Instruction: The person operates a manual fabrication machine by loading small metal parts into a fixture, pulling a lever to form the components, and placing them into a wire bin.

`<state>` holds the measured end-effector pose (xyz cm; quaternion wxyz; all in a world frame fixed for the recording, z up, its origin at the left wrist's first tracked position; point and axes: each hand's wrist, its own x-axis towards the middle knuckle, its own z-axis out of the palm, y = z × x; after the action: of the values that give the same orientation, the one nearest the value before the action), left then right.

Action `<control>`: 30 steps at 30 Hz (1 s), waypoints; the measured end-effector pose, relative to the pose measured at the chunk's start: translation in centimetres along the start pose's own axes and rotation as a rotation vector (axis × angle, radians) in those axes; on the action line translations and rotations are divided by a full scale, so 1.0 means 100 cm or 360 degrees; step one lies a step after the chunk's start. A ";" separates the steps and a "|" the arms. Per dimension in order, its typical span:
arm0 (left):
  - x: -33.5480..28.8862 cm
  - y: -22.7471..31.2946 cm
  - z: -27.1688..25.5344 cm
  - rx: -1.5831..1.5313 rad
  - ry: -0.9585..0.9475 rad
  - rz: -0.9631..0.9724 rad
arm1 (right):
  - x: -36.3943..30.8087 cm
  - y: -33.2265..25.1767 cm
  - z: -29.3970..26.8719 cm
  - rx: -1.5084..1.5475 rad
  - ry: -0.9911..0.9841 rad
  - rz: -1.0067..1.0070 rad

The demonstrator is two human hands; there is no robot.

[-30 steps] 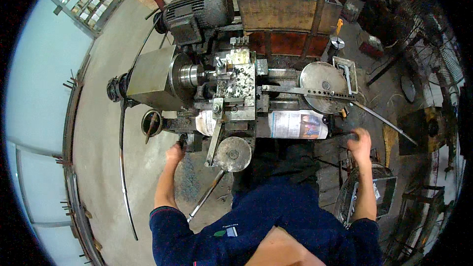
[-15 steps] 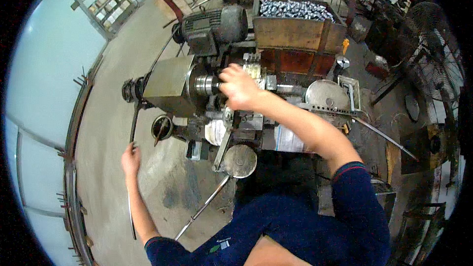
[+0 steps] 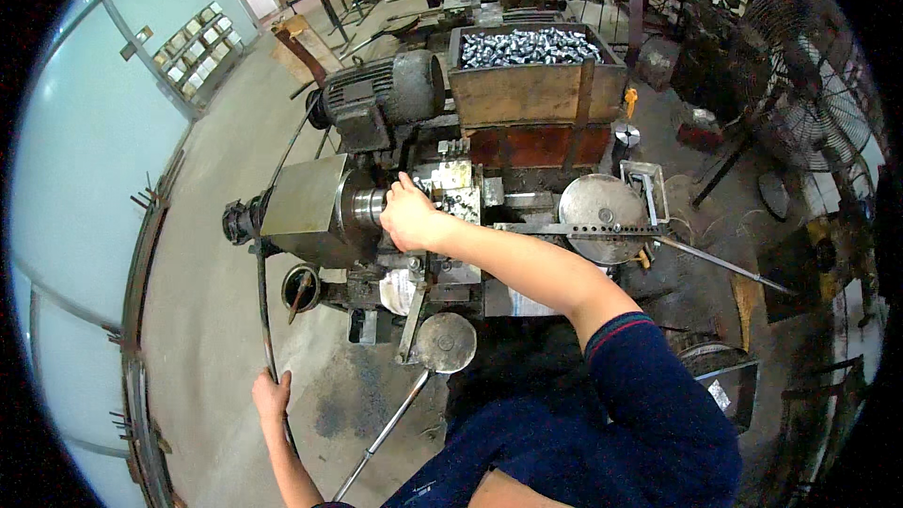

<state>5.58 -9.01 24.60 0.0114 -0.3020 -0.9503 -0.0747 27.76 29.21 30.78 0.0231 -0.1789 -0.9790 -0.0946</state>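
Note:
My left hand [image 3: 272, 395] is closed around a long dark rod [image 3: 264, 310], which runs down from the left end of a small lathe-like machine. On that machine, my right hand [image 3: 411, 214] is at the right side of the shiny metal spindle [image 3: 368, 206], beside the grey headstock box [image 3: 306, 207]. Its fingers are curled, with one pointing up, and the back of the hand hides whatever they hold. Just right of these fingers sits a metal tool slide [image 3: 457, 190] with bolts and small bits on it.
Behind the machine are an electric motor [image 3: 384, 94] and a bin [image 3: 527, 89] heaped with small shiny metal parts. A perforated bar and lever [image 3: 724, 263] stick out to the right. Nearer me are a round metal disc [image 3: 446, 342] and another lever [image 3: 386, 433]. A fan [image 3: 800, 85] stands far right.
My left hand has come nearer to me and slightly right, swinging the rod's lower end with it. My right hand remains at the spindle. The whole view has shifted a little.

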 end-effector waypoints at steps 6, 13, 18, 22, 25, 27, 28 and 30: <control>0.043 -0.022 0.024 -0.1217 -0.0417 -0.0324 | -0.070 0.068 -0.049 0.0202 0.0391 0.0235; 0.055 -0.028 0.041 -0.1049 -0.0238 -0.0191 | -0.097 0.207 -0.071 0.0016 0.0447 0.0976; 0.056 -0.025 0.040 -0.1169 -0.0182 -0.0131 | -0.094 0.196 -0.071 0.0205 0.0577 0.1084; 0.045 -0.038 0.038 -0.1311 -0.0191 -0.0160 | -0.143 0.153 -0.032 0.0625 0.0644 0.0669; 0.052 -0.025 0.039 -0.1429 -0.0215 -0.0150 | -0.235 0.157 0.008 0.0843 0.0609 0.0813; 0.066 -0.032 0.051 -0.1516 -0.0305 -0.0115 | -0.313 0.157 0.021 0.0859 0.0523 0.1161; 0.069 -0.019 0.050 -0.1534 -0.0321 -0.0134 | -0.359 0.155 0.031 0.0877 0.0605 0.1321; 0.068 -0.045 0.049 -0.1523 -0.0386 -0.0237 | -0.429 0.138 0.039 0.0939 0.0667 0.1643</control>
<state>-2.46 -8.06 19.59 -0.2445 -0.2111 -0.8229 -0.4674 72.70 27.76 26.00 0.3055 -0.5921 -0.7262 0.1698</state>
